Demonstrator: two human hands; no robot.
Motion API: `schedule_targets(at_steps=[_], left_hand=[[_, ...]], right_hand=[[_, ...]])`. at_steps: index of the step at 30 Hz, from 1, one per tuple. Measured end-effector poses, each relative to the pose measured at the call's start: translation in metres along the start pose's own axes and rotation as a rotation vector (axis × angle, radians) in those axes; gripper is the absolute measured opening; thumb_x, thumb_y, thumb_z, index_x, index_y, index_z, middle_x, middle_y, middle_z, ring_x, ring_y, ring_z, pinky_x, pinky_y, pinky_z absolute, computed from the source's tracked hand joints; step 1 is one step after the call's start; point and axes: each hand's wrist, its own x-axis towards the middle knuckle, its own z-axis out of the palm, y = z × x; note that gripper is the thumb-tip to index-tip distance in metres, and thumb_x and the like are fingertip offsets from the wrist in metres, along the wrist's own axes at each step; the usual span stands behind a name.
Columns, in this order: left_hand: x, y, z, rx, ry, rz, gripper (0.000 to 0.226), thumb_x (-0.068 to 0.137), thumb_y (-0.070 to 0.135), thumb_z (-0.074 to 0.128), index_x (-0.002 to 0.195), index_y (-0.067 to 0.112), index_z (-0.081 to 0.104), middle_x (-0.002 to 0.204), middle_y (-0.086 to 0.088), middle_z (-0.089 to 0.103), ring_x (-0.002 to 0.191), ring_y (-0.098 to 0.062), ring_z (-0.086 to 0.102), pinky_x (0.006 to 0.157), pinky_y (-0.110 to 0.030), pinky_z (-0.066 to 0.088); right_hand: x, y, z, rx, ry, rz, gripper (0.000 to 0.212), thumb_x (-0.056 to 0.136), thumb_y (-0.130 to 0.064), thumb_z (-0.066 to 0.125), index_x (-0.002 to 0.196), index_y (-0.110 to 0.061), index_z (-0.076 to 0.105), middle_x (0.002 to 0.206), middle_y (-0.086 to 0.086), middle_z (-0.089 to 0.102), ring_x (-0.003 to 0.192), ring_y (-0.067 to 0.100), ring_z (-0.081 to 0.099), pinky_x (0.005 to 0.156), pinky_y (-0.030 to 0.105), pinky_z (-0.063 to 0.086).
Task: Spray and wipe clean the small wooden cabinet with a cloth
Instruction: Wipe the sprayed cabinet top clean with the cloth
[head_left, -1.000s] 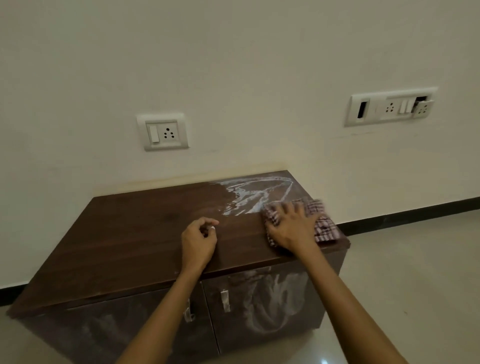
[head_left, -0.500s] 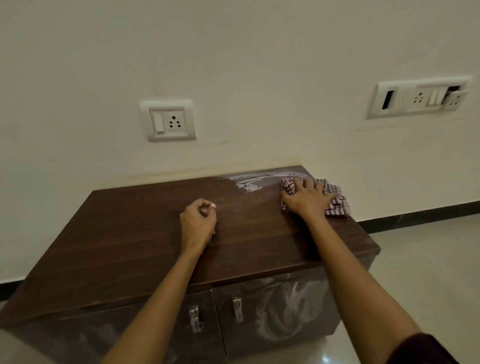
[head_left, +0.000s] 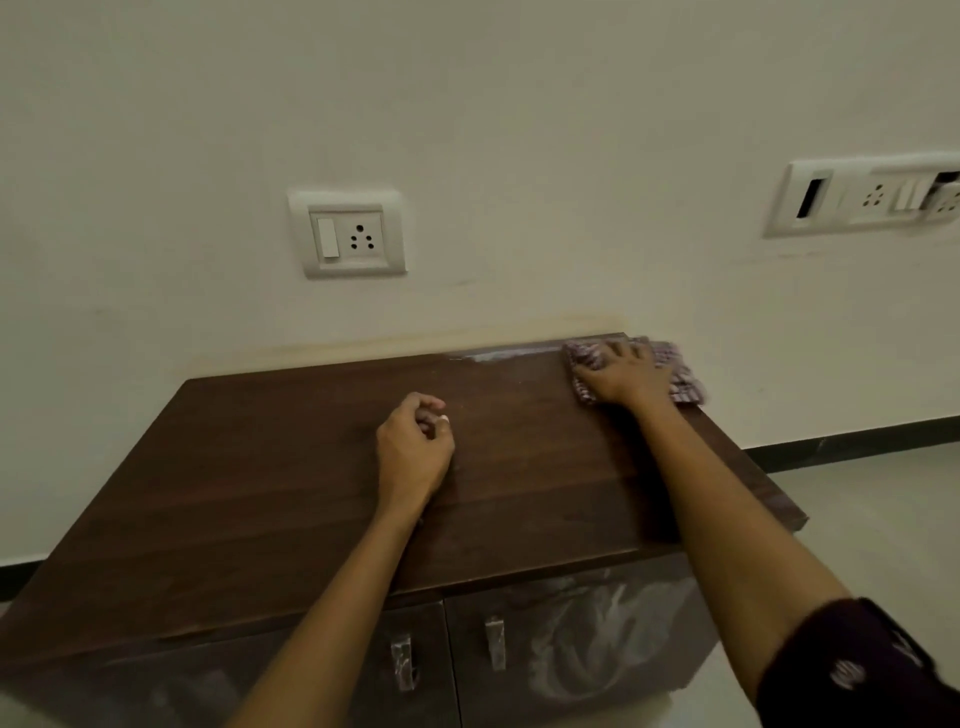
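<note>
Behind, socket (head_left: 347, 234) above cabinet (head_left: 311, 493).

A plain cream painted wall (head_left: 467, 104) carries a white square plate with one rocker switch and a round-pin socket (head_left: 347, 234), and farther right a longer white switch-and-socket panel (head_left: 862, 195). A black skirting strip (head_left: 852, 448) borders the pale glossy floor (head_left: 883, 499).
</note>
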Motion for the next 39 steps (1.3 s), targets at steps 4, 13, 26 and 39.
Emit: schedule_targets(at_steps=[4,13,26,39], left_hand=[[0.006,0.001,0.002,-0.006,-0.027,-0.033,0.016,0.084,0.002,0.053,0.093,0.011,0.062,0.074,0.001,0.057,0.065,-0.006,0.053,0.06,-0.016,0.043],[0.017,-0.004,0.004,-0.009,0.152,-0.059,0.027,0.078,-0.005,0.049,0.102,0.005,0.058,0.094,-0.011,0.058,0.079,-0.016,0.053,0.071,-0.024,0.043],[0.016,-0.008,0.004,-0.046,0.048,-0.086,0.02,0.086,0.002,0.049,0.099,0.014,0.059,0.082,0.002,0.056,0.07,-0.007,0.051,0.061,-0.015,0.04],[0.017,-0.008,0.004,-0.073,0.014,-0.08,0.021,0.087,0.003,0.05,0.102,0.014,0.06,0.091,-0.003,0.058,0.079,-0.012,0.055,0.06,-0.014,0.039]], right_hand=[[-0.015,-0.029,0.007,-0.093,-0.016,-0.003,0.066,0.093,-0.06,0.02,0.149,-0.027,0.007,0.158,0.0,0.0,0.145,0.028,-0.002,0.108,0.067,0.001],[-0.008,-0.164,0.025,-0.069,-0.083,-0.644,0.062,0.094,-0.056,0.029,0.148,-0.027,0.021,0.157,-0.007,0.011,0.144,0.018,0.005,0.11,0.061,-0.002],[0.059,-0.013,0.003,0.019,0.074,-0.219,0.061,0.092,-0.056,0.036,0.145,-0.027,0.027,0.154,-0.003,0.018,0.142,0.021,0.015,0.111,0.058,0.006],[0.053,0.01,-0.004,0.173,0.103,0.095,0.058,0.093,-0.047,0.039,0.144,-0.026,0.022,0.151,0.005,0.02,0.138,0.027,0.02,0.106,0.051,0.024]])
